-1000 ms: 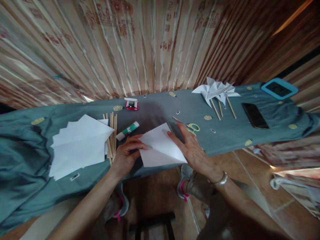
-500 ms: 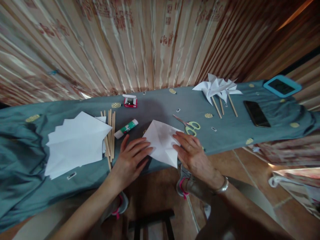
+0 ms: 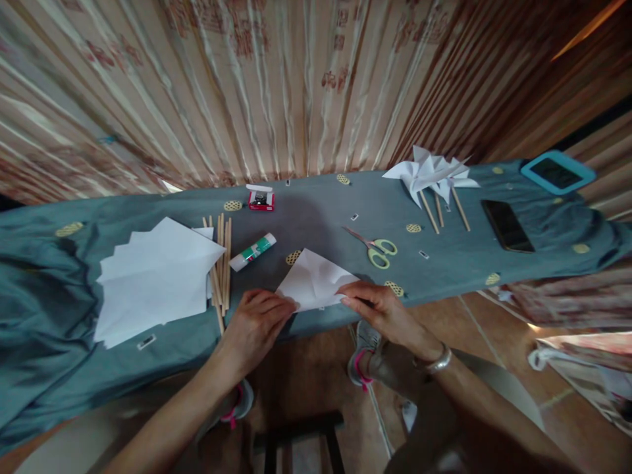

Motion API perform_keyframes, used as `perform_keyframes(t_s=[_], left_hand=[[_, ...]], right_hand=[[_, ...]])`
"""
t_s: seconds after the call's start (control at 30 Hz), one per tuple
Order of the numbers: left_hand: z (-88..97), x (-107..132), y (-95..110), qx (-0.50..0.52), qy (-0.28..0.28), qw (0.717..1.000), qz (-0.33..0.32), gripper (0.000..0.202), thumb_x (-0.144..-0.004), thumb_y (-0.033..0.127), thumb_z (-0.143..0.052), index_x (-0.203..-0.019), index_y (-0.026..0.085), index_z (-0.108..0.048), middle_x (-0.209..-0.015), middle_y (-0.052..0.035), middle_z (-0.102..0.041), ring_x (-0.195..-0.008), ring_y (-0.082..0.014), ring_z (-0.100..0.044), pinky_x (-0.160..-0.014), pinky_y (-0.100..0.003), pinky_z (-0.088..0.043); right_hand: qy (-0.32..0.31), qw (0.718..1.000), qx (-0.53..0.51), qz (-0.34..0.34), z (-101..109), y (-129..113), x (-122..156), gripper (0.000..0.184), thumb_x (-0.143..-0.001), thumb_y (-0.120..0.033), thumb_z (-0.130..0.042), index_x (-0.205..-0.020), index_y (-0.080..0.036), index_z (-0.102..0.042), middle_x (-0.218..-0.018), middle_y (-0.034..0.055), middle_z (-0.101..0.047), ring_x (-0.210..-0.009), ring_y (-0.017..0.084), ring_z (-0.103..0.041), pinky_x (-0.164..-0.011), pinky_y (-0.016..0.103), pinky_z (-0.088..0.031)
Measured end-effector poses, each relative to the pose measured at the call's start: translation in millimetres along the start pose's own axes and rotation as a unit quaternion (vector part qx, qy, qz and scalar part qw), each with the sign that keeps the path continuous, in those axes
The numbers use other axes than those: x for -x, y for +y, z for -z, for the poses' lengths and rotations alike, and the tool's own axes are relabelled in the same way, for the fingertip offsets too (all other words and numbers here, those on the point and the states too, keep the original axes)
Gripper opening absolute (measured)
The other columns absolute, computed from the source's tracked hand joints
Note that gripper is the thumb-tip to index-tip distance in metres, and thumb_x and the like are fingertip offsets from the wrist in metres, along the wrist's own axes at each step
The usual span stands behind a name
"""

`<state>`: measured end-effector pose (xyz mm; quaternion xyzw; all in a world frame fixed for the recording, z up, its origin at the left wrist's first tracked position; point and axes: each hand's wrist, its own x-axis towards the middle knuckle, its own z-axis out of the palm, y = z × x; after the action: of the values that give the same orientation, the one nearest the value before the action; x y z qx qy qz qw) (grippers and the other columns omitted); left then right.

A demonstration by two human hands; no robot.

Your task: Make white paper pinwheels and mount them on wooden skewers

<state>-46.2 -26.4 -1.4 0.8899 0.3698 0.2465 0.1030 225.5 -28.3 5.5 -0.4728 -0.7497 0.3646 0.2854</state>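
A white sheet of paper (image 3: 316, 280) lies near the front edge of the cloth-covered table, its near side folded over so that it looks like a triangle. My left hand (image 3: 261, 319) pinches its left corner between thumb and fingers. At the right corner, my right hand (image 3: 378, 306) grips the paper the same way. Just beyond the right hand lie scissors (image 3: 374, 248) with light green handles. A green and white glue stick (image 3: 253, 252) rests past my left hand, beside a bundle of wooden sticks (image 3: 224, 266).
To the left is a stack of white paper sheets (image 3: 155, 283). A small red box (image 3: 261, 199) stands open at the back. Paper pinwheels (image 3: 427, 172) on sticks lie back right, near a black phone (image 3: 507, 226) and a blue-framed device (image 3: 557, 172). Curtains (image 3: 296, 92) hang behind.
The paper lay opened out under my spread fingers. Now its near part is folded over, and both hands have closed on its side corners. The view has shifted slightly.
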Motion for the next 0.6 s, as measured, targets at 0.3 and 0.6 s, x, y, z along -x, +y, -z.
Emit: perform_keyframes(t_s=[0.3,0.6], left_hand=[[4.6,0.5,8.3,0.105,0.004,0.989,0.107,0.025,-0.095,0.023,-0.045,-0.094,0.015,-0.068,-0.087,-0.0058,-0.072,-0.081,-0.0166,-0.067,-0.074,-0.027,-0.055],[-0.4,7.4,5.3,0.084,-0.003,0.979,0.187,0.045,-0.093,0.031,-0.048,-0.135,0.015,-0.041,-0.104,-0.0086,-0.069,-0.086,-0.0191,-0.07,-0.077,-0.034,-0.058]], right_hand=[[0.021,0.998,0.0,-0.061,-8.3,-4.4,-20.9,0.025,-0.094,-0.032,-0.05,-0.093,-0.018,-0.07,-0.085,0.003,-0.073,-0.075,0.016,-0.066,-0.068,0.026,-0.048],[0.024,0.996,0.062,-0.059,-11.8,-2.2,-43.1,0.022,-0.093,-0.029,-0.053,-0.093,-0.018,-0.072,-0.077,0.0016,-0.072,-0.065,0.014,-0.062,-0.06,0.024,-0.042]])
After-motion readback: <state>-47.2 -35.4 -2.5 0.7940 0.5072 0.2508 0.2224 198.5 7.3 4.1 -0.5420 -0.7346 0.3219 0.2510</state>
